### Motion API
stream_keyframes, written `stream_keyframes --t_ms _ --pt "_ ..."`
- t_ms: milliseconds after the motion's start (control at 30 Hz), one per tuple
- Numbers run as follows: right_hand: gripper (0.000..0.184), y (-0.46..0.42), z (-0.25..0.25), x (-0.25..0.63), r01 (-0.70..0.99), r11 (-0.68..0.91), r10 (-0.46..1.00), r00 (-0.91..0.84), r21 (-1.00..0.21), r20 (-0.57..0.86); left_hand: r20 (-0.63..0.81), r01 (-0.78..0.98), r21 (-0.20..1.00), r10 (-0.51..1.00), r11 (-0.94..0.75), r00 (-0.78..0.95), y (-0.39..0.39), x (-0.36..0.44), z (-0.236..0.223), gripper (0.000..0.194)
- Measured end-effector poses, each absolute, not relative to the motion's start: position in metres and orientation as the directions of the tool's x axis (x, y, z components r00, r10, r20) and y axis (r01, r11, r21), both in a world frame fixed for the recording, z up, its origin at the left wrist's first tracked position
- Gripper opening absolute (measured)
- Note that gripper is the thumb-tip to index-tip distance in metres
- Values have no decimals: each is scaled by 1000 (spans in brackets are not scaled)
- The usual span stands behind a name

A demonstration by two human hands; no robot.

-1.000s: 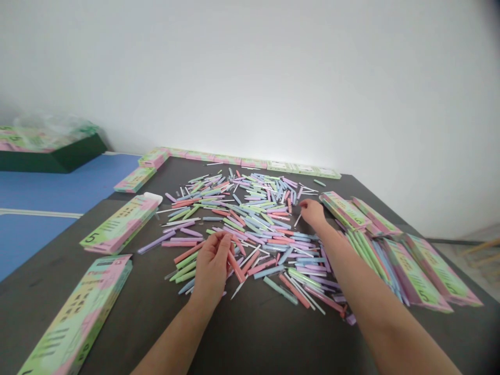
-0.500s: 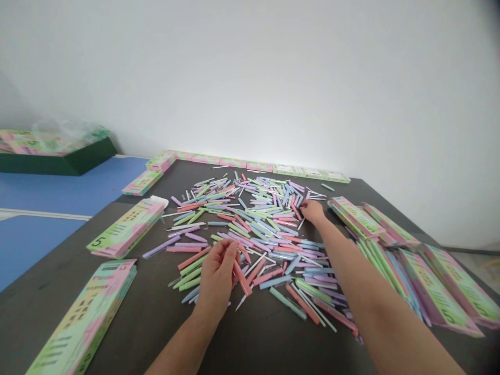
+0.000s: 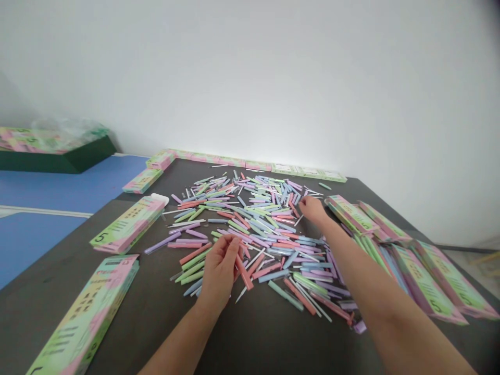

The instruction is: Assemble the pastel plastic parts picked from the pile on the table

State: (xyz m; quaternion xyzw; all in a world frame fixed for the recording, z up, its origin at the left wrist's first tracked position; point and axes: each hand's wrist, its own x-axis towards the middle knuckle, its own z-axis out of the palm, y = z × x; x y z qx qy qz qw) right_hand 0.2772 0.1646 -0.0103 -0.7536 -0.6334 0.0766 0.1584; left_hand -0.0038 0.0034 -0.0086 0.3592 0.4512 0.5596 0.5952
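A large loose pile of pastel pens point(image 3: 250, 219) in pink, green, blue and lilac lies across the dark table point(image 3: 250, 333), mixed with thin white sticks. My left hand point(image 3: 219, 271) is at the pile's near edge, its fingers curled around a coral pen point(image 3: 244, 273). The pen's upper end is partly hidden by my fingers. My right hand point(image 3: 314, 209) reaches into the far right of the pile, with its fingertips down among the pens. I cannot tell whether it grips one.
Pastel green and pink boxes point(image 3: 125, 225) lie left of the pile, with another point(image 3: 84, 317) nearer me. Open boxes of pens point(image 3: 425, 281) crowd the right side, and more line the far edge point(image 3: 250, 164). A dark green tray point(image 3: 58, 161) stands on a blue surface point(image 3: 58, 192) beyond the table.
The whole scene has shifted slightly right in the view. My hands have moved only a little, and the coral pen stays at my left fingers.
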Motion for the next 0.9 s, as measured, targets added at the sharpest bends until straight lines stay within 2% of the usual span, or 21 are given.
stream_keyframes --t_ms 100,233,267,300,367,433,500,667,900 --pt "23 137 8 251 882 -84 973 173 -463 154 -104 -330 939 995 100 8 2 -3 -4 29" --pt "31 72 24 205 750 64 981 73 -659 179 -54 -328 942 997 66 46 -2 -1 -1 29" --pt "31 53 25 194 574 130 983 33 -808 181 -41 -332 941 997 58 60 -3 -1 0 29" --pt "28 35 26 184 395 174 982 1 -902 190 -30 -335 941 997 54 75 -4 0 0 28" --pt "22 3 26 168 133 202 979 -26 -970 201 -21 -332 942 995 54 102 -6 1 1 28" --pt "18 -17 23 158 -42 201 978 -53 -979 203 -21 -329 942 992 60 120 -8 2 2 28" --pt "15 -26 18 153 -130 195 976 -70 -972 206 -14 -337 939 989 63 145 -10 3 3 26" --pt "13 -29 -1 153 -253 169 980 -62 -953 190 10 -403 912 978 76 208 -15 5 3 20" --pt "14 -38 -1 157 -451 108 987 -61 -886 151 3 -391 916 977 83 215 -21 8 3 16"
